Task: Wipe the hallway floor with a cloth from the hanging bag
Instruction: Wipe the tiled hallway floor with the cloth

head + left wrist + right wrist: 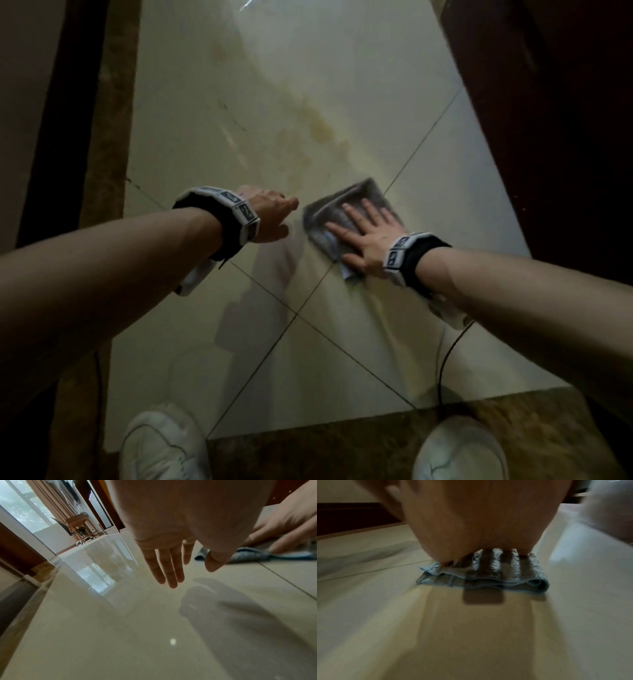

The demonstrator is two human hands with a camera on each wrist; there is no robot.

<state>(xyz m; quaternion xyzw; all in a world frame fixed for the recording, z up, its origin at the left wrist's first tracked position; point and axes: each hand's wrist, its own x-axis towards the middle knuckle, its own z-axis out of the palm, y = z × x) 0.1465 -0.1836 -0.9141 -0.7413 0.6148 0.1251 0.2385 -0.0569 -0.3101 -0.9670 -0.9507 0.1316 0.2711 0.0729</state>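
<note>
Wiping is under way: the right hand (368, 240), fingers flat, presses a folded grey cloth (330, 219) on the hallway floor (239, 102), brownish stains (322, 126) remaining ahead, left hand (270, 214) open, empty.

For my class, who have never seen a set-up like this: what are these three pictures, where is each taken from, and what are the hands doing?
A person wears three cameras: one on the head, one on each wrist band. The head view looks down at both arms over a glossy cream tiled floor with brownish stains. The right hand lies flat, fingers straight, pressing a folded grey-blue cloth to the tiles; the right wrist view shows this up close. The left hand holds nothing, and its wrist view shows straight fingers. White shoes show below.
</note>
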